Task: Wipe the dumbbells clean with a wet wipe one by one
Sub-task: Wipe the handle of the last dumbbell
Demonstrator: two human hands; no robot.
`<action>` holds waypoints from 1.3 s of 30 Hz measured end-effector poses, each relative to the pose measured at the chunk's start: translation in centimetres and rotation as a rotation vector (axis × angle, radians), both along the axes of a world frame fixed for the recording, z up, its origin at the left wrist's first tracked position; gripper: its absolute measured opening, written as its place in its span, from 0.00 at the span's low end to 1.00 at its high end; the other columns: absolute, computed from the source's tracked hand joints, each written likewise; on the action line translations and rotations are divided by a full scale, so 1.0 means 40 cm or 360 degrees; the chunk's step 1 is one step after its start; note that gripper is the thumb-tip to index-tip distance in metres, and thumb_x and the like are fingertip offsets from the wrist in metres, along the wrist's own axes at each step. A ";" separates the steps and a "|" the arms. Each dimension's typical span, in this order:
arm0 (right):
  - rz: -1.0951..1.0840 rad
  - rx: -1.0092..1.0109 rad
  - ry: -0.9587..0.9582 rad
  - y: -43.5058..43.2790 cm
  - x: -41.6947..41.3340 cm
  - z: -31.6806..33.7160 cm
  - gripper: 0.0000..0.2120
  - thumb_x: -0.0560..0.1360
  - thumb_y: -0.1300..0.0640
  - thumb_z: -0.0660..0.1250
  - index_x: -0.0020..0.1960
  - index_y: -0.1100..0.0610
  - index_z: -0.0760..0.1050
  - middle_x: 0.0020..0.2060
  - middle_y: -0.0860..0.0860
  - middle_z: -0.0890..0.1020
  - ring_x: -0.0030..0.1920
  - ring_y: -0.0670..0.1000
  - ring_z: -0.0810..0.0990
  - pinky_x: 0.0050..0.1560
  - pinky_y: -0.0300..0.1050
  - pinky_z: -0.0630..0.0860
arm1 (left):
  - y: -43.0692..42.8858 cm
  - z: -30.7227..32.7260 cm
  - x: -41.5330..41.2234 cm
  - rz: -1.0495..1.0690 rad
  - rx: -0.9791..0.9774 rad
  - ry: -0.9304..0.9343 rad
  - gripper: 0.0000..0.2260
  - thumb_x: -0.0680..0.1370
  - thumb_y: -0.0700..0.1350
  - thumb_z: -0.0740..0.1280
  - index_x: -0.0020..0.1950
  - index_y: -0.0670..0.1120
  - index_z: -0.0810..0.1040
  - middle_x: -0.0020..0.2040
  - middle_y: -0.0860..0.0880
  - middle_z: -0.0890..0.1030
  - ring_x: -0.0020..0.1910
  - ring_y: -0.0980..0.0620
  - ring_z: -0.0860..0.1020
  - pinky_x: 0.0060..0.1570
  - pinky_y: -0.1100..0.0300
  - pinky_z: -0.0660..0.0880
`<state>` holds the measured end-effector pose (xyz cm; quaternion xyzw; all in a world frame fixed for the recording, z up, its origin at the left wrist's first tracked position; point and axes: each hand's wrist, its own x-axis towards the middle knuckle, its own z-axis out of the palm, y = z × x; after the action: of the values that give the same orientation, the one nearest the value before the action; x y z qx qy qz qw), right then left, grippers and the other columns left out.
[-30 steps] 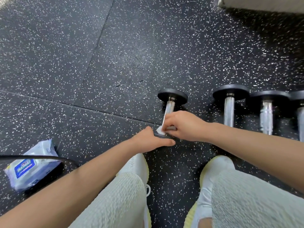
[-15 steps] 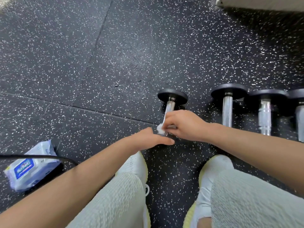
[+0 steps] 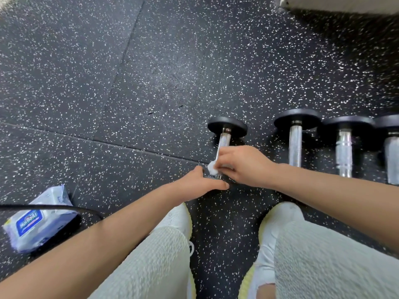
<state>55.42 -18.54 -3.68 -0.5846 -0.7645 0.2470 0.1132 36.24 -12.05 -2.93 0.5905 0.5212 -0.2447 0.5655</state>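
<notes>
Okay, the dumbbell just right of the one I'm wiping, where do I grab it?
Grip its metal handle from above, I'd say: it lies flat on the floor with its top side open, while the black end plate looks too wide to grasp.

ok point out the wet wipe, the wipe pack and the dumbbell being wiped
wet wipe (image 3: 212, 168): head view, on the white wad showing beside the handle
wipe pack (image 3: 30, 222): head view, on its blue label
dumbbell being wiped (image 3: 224, 140): head view, on the bare steel handle below the far plate
</notes>
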 end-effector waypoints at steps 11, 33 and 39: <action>-0.0057 -0.0078 0.0044 -0.028 0.001 0.004 0.06 0.78 0.50 0.69 0.51 0.47 0.84 0.45 0.43 0.78 0.43 0.49 0.80 0.41 0.49 0.77 | -0.018 -0.007 0.015 -0.0031 0.0025 -0.0038 0.55 0.67 0.69 0.79 0.83 0.48 0.54 0.74 0.52 0.69 0.69 0.50 0.72 0.66 0.54 0.71; -0.0446 0.0274 -0.0541 0.010 0.069 -0.026 0.06 0.75 0.60 0.73 0.52 0.56 0.80 0.41 0.49 0.76 0.38 0.54 0.76 0.26 0.43 0.63 | -0.029 0.006 0.057 -0.0300 0.0062 0.0082 0.57 0.63 0.74 0.71 0.84 0.55 0.50 0.82 0.47 0.57 0.78 0.42 0.64 0.74 0.43 0.67; -0.0472 0.0292 -0.0634 -0.017 0.035 -0.037 0.14 0.68 0.65 0.75 0.53 0.58 0.79 0.41 0.51 0.75 0.36 0.54 0.75 0.23 0.44 0.63 | -0.038 0.007 0.061 -0.0346 0.0198 0.0087 0.55 0.67 0.75 0.72 0.84 0.49 0.55 0.80 0.45 0.61 0.76 0.43 0.67 0.71 0.47 0.70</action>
<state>56.83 -19.21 -5.17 -0.7147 -0.6968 0.0375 0.0480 38.69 -13.58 -2.66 0.6706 0.4835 -0.2878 0.4834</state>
